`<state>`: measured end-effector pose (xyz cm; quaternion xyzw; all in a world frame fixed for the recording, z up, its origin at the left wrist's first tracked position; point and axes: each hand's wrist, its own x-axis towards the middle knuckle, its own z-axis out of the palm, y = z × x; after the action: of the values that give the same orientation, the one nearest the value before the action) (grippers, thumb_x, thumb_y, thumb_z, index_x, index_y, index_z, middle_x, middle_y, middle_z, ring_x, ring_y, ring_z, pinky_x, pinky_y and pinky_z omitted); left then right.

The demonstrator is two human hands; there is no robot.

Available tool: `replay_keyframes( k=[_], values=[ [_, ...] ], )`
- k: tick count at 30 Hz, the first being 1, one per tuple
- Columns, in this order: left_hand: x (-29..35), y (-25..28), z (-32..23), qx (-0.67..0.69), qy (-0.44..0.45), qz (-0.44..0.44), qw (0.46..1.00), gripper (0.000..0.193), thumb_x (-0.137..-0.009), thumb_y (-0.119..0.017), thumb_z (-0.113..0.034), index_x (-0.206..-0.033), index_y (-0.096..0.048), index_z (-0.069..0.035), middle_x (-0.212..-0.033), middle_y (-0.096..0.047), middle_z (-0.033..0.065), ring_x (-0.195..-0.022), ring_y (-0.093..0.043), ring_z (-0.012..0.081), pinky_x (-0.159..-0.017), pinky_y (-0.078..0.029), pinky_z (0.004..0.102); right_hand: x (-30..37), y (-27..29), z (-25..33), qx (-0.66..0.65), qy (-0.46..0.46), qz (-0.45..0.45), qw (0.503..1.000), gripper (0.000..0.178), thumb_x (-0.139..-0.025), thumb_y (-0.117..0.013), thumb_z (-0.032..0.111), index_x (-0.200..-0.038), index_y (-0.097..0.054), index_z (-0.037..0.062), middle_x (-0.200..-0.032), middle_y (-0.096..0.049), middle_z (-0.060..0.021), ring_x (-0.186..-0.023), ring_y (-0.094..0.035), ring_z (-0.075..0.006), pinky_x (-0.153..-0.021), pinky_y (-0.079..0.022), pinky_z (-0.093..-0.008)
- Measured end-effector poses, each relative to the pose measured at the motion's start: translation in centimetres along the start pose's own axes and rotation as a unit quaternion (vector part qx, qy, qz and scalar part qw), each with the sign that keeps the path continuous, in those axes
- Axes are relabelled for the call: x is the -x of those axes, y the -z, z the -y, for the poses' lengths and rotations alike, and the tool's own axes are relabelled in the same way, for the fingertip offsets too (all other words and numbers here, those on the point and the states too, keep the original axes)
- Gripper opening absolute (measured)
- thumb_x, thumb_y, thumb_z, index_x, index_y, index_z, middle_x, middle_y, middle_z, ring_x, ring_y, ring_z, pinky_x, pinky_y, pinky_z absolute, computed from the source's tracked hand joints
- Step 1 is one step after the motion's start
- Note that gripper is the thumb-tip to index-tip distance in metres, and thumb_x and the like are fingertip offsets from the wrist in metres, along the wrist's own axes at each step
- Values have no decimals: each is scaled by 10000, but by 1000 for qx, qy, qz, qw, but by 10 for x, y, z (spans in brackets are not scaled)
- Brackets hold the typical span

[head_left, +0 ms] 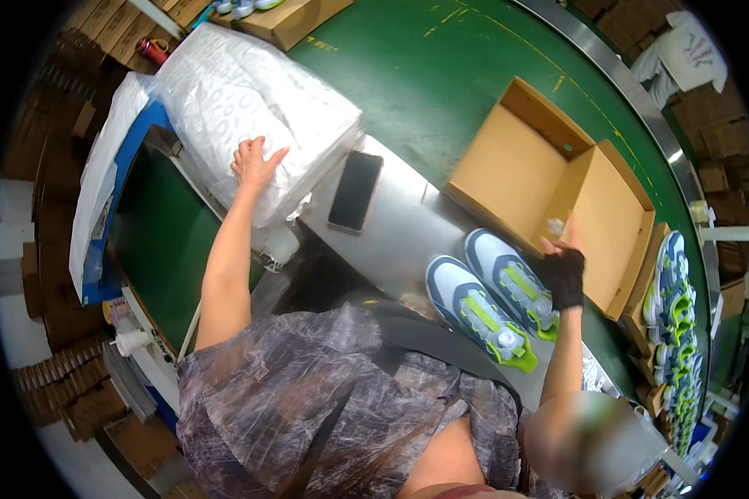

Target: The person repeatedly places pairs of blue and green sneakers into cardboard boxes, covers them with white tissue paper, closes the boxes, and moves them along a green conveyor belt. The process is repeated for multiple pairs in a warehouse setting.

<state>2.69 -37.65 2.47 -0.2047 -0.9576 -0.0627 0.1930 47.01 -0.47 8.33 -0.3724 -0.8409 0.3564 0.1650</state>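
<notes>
My left hand [258, 165] lies on a thick stack of white printed wrapping paper [266, 91], fingers and thumb spread. My right hand [564, 264], in a black fingerless glove, reaches over an open brown cardboard shoe box [512, 154] with its fingers apart. Beside its fingertips is a small whitish packet [555, 226]; whether they touch it I cannot tell. A pair of light blue and navy sneakers with lime green trim, a left one [474, 308] and a right one [508, 279], sits side by side on the metal surface near that hand.
A dark phone [356, 191] lies on the metal surface beside the paper stack. More sneakers [678, 324] line the right side in boxes. A green work surface [391, 66] stretches behind, and a blue-edged bin [112, 208] stands at left. Another person [682, 54] is at the far right.
</notes>
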Motion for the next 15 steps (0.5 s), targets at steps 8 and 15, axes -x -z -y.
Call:
replay_keyframes(
  k=[8,15],
  values=[
    [-49,19,38,98,-6,117,988,222,-862,-443,-288,-901,-504,-78,-783,-596,197,-789,-559,399,-679,-437,462,-38,-76,24,179,46,235,954,340,-810,-491,148,-1146,-513,99,-927,-592,-218,-916,-563,-347,-802,-435,-399],
    [-108,177,-102,570,-26,124,812,185,-912,-433,-195,-898,-467,-14,-620,-559,94,-480,-591,171,-427,-478,261,-27,-72,64,146,110,215,959,712,-729,-645,234,-1323,-289,68,-1258,-391,-239,-1132,-412,-381,-938,-361,-398]
  ],
)
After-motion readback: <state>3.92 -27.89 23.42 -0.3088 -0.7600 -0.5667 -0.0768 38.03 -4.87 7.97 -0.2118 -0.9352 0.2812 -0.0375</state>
